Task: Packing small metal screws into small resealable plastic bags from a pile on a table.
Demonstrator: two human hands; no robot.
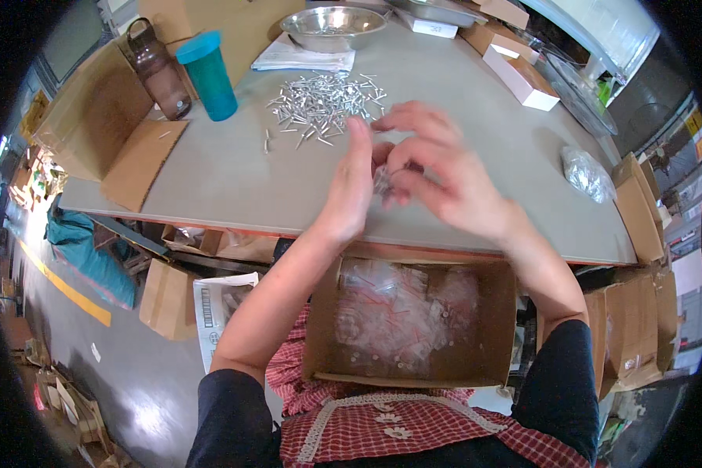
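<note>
Over the near part of the table, my two hands are close together. My left hand [352, 183] is closed, its fingers curled inward around a small shiny thing [381, 184], clear or silvery, that I cannot make out. My right hand [448, 175] faces it with bent fingers, smeared by motion; thumb and fingertips are at that same shiny thing. Just beyond lies a loose pile of small silver metal pins, rivet-like [320, 103]. Below my hands, a cardboard box [476, 366] at my lap holds many small clear plastic bags [394, 312] with red lines.
A teal lidded cup [208, 78] and a brown bottle [160, 72] stand at the left, beside an open carton [93, 109]. Behind the pile is a steel bowl [335, 31] on papers [304, 59]. A clear plastic bundle [587, 175] and a white box [522, 78] lie right.
</note>
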